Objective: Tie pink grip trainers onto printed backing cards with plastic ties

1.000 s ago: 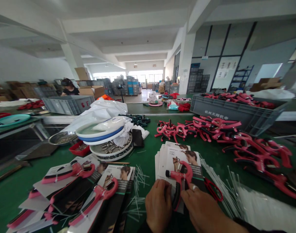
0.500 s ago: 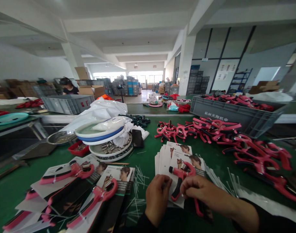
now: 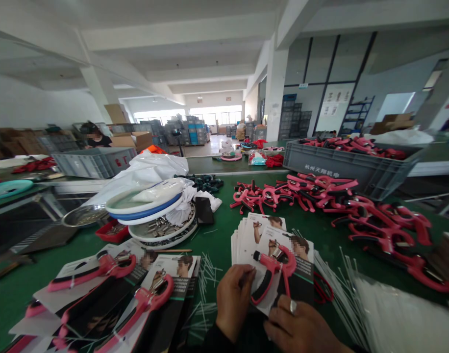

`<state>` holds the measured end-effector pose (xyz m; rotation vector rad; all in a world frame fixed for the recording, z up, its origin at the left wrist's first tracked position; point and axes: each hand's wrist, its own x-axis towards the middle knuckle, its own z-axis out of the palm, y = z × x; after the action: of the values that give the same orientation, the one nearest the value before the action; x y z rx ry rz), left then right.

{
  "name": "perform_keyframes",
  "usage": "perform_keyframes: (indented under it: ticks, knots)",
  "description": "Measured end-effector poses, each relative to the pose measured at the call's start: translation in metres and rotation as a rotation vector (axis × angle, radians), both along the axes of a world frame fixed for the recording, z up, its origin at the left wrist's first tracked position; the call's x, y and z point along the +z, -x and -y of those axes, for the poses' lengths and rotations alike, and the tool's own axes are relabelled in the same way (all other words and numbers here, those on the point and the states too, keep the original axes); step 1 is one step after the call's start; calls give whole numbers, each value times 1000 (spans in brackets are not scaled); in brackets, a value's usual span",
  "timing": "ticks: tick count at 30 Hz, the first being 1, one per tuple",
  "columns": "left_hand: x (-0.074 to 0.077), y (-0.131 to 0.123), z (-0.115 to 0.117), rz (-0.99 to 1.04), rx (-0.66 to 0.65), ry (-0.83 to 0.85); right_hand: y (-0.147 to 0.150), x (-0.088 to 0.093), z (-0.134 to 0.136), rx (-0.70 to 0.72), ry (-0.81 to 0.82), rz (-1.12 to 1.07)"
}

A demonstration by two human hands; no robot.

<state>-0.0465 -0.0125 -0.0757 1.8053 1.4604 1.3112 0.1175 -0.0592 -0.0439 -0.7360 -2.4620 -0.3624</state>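
In front of me a pink and black hand grip strengthener [image 3: 278, 267] with a metal spring lies on a printed backing card [image 3: 301, 264]. My left hand [image 3: 235, 296] is closed at the card's left edge, thumb and forefinger pinching it. My right hand [image 3: 298, 323], with a ring on one finger, curls at the card's lower edge by the handle ends. Its fingertips are partly hidden, so what they hold is unclear. Behind is a fanned stack of similar cards [image 3: 242, 240]. To the left lie several cards bearing hand grips [image 3: 147, 299].
White cable ties [image 3: 208, 274] lie scattered left of my hands; more spill from a clear bag [image 3: 397, 314] at right. Loose pink grips [image 3: 320, 191] heap before a grey crate [image 3: 331, 164]. Stacked round trays [image 3: 151, 208] hold metal parts. A person [image 3: 94, 137] is at the far left.
My right hand has moved down off the hand grip to the card's lower edge. The grip's right handle has swung inward over the card. My left hand stays at the card's left edge.
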Motion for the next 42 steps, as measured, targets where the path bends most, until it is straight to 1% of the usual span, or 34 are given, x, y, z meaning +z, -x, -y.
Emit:
perform_keyframes:
  ticks: [2, 4, 5, 7, 10, 12, 13, 15, 18, 22, 25, 29, 31, 33, 35, 37, 39, 42]
  knots:
    - [0, -1, 0, 1, 2, -5, 3, 0, 1, -3, -57, 2]
    - [0, -1, 0, -5, 13, -2, 5, 7, -2, 3, -50, -36]
    - [0, -1, 0, -7, 15, -3, 5, 12, -5, -9, -19, -66]
    - [0, 0, -1, -7, 4, -7, 4, 23, -12, -85, 113, -132]
    - [-1, 1, -2, 1, 13, 13, 1, 37, -21, -232, 444, -208]
    - [-2, 1, -2, -3, 37, 46, 0, 42, -24, -268, 634, -254]
    - [-2, 1, -3, -12, 41, 53, 0, 44, -25, -282, 694, -276]
    - [-1, 1, -3, -42, 22, 36, 1, 44, -26, -320, 756, -301]
    - [2, 2, -2, -78, -26, -39, 3, 45, -27, -376, 782, -281]
    - [10, 3, -1, -106, -100, -140, 6, 48, -29, -405, 784, -207]
    - [13, 4, -1, -113, -126, -167, 6, 53, -30, -401, 799, -165]
    - [12, 4, -2, -89, -132, -179, 5, 57, -33, -382, 838, -156]
    - [12, 4, -3, -53, -119, -155, 3, 58, -35, -379, 854, -160]
    - [12, 4, -5, 27, -67, -85, 3, 59, -37, -369, 849, -168]
    - [12, 3, -6, 151, 1, 25, 5, 58, -39, -372, 804, -167]
    - [11, 1, -7, 278, 40, 119, 11, 58, -41, -400, 724, -152]
    - [10, -2, -4, 336, 54, 139, 19, 57, -41, -436, 655, -136]
    - [8, -6, 2, 297, 96, 74, 32, 53, -44, -438, 606, -171]
